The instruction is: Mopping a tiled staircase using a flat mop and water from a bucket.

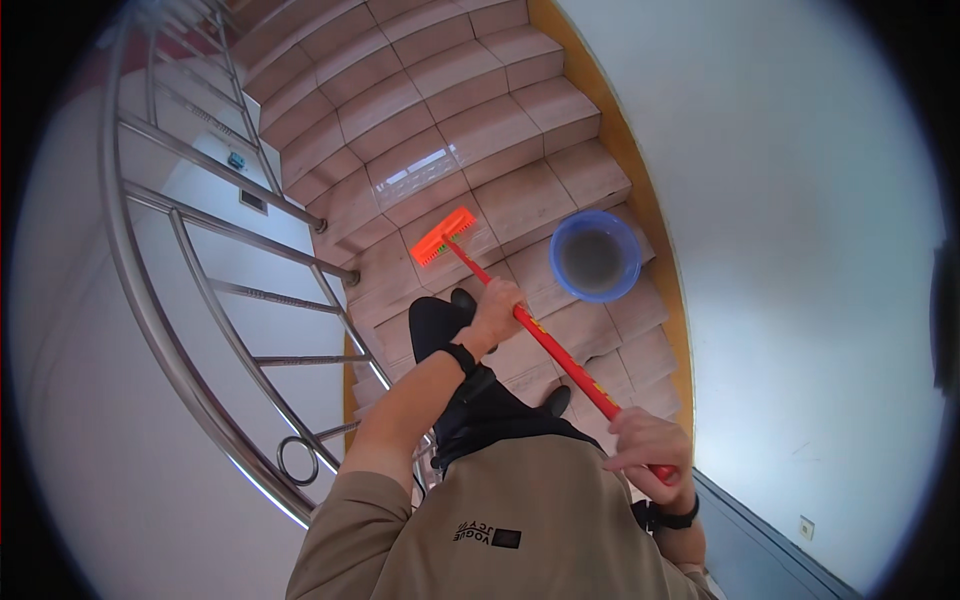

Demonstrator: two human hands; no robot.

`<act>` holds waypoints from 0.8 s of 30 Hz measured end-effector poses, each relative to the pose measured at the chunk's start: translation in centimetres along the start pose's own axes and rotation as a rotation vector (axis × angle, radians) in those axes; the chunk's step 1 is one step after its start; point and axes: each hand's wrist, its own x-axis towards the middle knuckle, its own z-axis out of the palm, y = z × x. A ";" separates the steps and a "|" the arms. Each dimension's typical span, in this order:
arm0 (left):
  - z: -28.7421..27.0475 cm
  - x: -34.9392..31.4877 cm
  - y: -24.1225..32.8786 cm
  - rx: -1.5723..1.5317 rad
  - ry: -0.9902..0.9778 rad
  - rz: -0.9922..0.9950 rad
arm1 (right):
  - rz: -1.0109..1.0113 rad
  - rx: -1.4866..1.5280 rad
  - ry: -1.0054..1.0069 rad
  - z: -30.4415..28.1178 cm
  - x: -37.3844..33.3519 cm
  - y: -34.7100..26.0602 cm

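Note:
A long-handled floor brush with a red handle (560,355) slants across the stairs in front of me. Its orange head (443,238) rests against a tiled step, with short bristle-like teeth along the edges. My left hand (497,312) is wrapped round the middle of the handle. Near the handle's end, my right hand (650,450) grips it close to my waist. To the right of the brush head, a blue basin (597,257) of murky grey water stands on a step beside the wall.
Tiled stairs (500,130) climb away from me and curve to the left. A metal railing (170,350) runs along the left side. On the right is a white wall (780,250) with an ochre skirting band (655,190). My dark shoes (556,401) are on the steps below the basin.

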 end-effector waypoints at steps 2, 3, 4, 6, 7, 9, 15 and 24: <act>2.0 -0.2 2.0 -0.033 0.030 0.020 | 0.002 0.017 0.061 -1.0 -0.7 -2.8; 2.9 -0.1 4.1 -0.039 0.032 0.024 | 0.010 0.036 0.137 -1.5 -1.5 -4.0; 3.7 0.4 6.8 -0.082 0.121 0.045 | 0.015 0.022 0.147 -1.8 -2.5 -4.7; 3.9 0.4 7.6 -0.110 0.226 0.054 | 0.025 0.081 0.219 -2.2 -3.5 -5.3; 3.9 0.3 6.9 -0.086 0.245 0.047 | 0.031 0.046 0.213 -2.1 -3.6 -4.9; 4.0 0.8 5.1 -0.075 0.263 0.049 | 0.025 0.019 0.187 -1.2 -2.5 -3.6; 3.0 2.2 1.9 -0.015 0.157 0.119 | 0.017 -0.002 0.163 -1.2 -1.4 -1.2; 6.3 2.6 7.2 -0.131 0.182 0.093 | 0.033 -0.017 0.383 -2.1 -3.6 -4.9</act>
